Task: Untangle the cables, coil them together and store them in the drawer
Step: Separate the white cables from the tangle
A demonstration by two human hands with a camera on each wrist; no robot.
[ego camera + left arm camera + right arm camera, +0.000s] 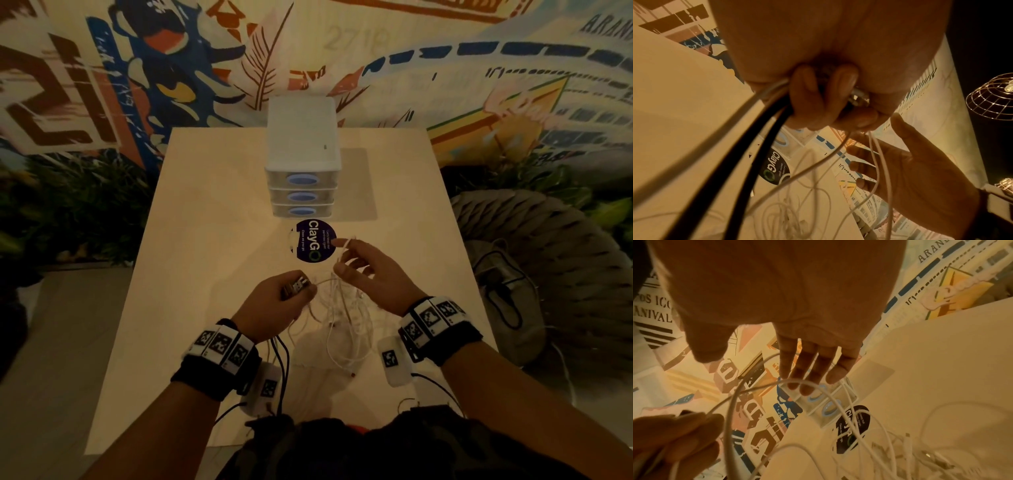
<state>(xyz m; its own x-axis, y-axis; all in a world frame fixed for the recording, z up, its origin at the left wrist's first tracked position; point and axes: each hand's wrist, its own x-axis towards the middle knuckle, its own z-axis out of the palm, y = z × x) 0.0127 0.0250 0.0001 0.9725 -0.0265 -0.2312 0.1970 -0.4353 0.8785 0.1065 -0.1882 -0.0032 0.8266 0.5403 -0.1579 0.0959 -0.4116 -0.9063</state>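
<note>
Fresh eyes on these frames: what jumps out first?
The tangle of white cables at the table's near middle, strung between both hands. The left hand grips a bunch of plug ends; the right hand is spread with strands draped over its fingers. Behind them stands a white three-drawer unit, all drawers shut, with a round dark ClayGo sticker in front of it.

The round dark sticker [313, 241] on the table reads "ClayGO"; the wall mural [652, 316] shows "ANIVAL"
</note>
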